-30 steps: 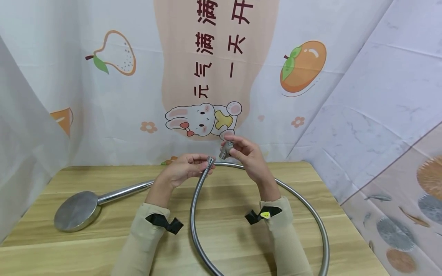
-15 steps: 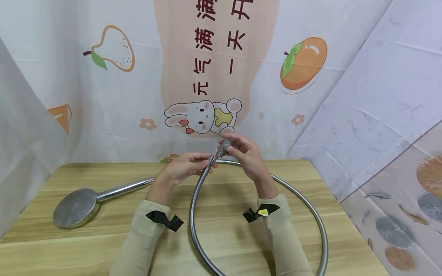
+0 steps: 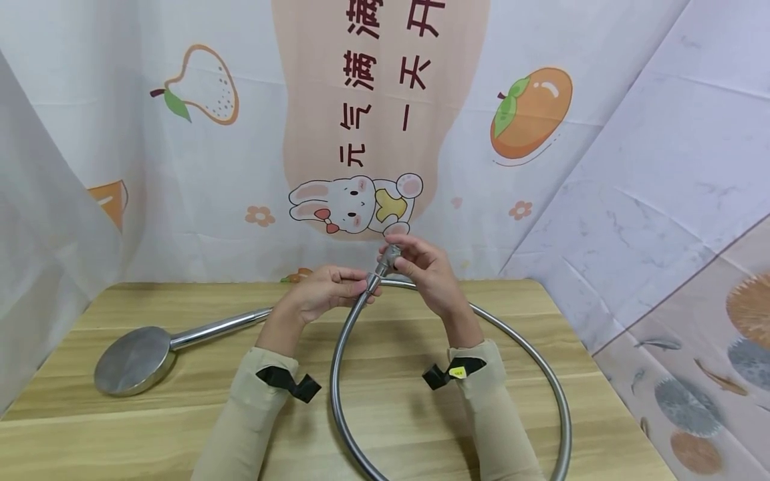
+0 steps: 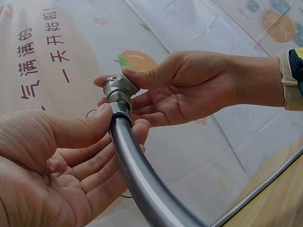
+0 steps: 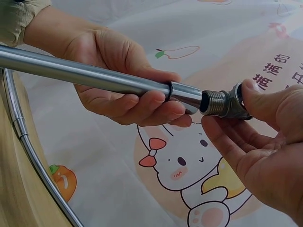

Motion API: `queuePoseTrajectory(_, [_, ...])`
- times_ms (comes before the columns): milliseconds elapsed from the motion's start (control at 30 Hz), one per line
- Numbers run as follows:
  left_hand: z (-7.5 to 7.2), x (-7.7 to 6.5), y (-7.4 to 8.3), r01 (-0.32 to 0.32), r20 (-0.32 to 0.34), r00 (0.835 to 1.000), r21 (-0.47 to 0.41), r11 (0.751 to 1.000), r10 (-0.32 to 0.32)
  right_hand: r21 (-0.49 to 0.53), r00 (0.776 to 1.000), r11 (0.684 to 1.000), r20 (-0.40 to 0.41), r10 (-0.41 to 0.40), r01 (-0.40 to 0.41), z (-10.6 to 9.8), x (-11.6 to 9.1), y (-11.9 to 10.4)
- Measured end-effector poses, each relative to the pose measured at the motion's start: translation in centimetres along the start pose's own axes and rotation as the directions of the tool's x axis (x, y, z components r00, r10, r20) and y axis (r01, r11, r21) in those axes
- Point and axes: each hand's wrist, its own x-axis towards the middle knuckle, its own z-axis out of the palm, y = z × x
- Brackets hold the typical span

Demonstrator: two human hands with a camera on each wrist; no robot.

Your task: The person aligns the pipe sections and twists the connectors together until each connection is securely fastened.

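My left hand pinches the end of a silvery shower hose, thumb over its smooth metal end nut. With thumb and fingers, my right hand holds a small metal pipe fitting with an outside thread. In the right wrist view, the threaded stub faces the nut's mouth and lines up with it, right at its rim. Both parts are held up at the far edge of the table. From the left hand the hose curves down and loops round to the right.
A round shower head with a long handle lies at the left of the wooden table; the left wrist and hand hide the handle's end. Behind the table hangs a printed curtain. Patterned cloth borders the right side.
The right hand has brought the fitting down and left, from apart to right at the hose's end nut. The left hand has stayed nearly in place; the shower head lies as before.
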Motion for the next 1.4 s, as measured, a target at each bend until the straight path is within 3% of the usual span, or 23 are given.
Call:
queuePoseTrajectory(933, [0.2, -0.3, 0.5, 0.014, 0.011, 1.000, 0.012, 1.000, -0.014, 0.008, 1.000, 1.000, 0.020, 0.021, -0.021, 0.9, -0.1, 0.0])
queuePoseTrajectory(1400, [0.2, -0.7, 0.7, 0.016, -0.023, 1.000, 0.015, 1.000, -0.016, -0.020, 0.999, 1.000, 0.039, 0.021, -0.020, 0.9, -0.1, 0.0])
